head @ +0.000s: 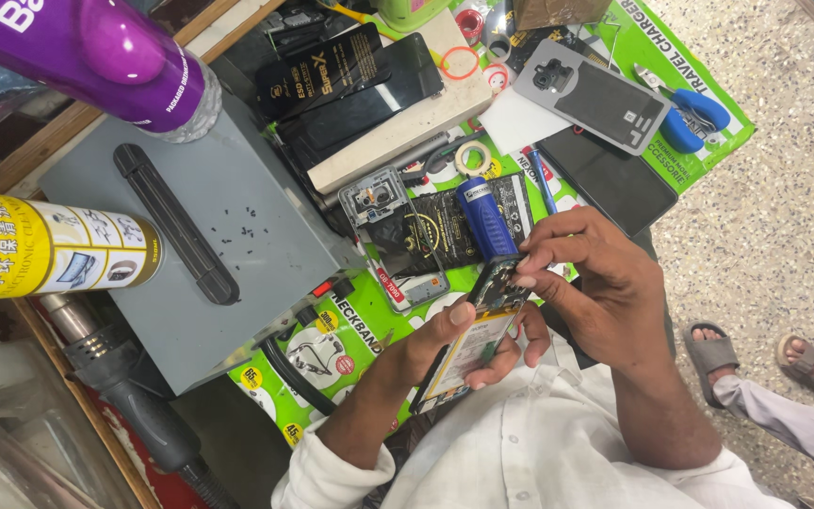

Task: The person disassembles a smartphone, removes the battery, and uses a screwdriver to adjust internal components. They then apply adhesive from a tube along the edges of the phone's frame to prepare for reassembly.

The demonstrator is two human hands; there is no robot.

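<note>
Over green printed packaging, both hands, left and right, grip an opened phone

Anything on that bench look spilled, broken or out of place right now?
Small dark specks, possibly screws or debris, lie scattered loose on the grey machine top, beside its black bar. The opened phone held in the left hand has its back off, insides exposed, while the right hand works at its top. Nothing looks spilled.
</note>
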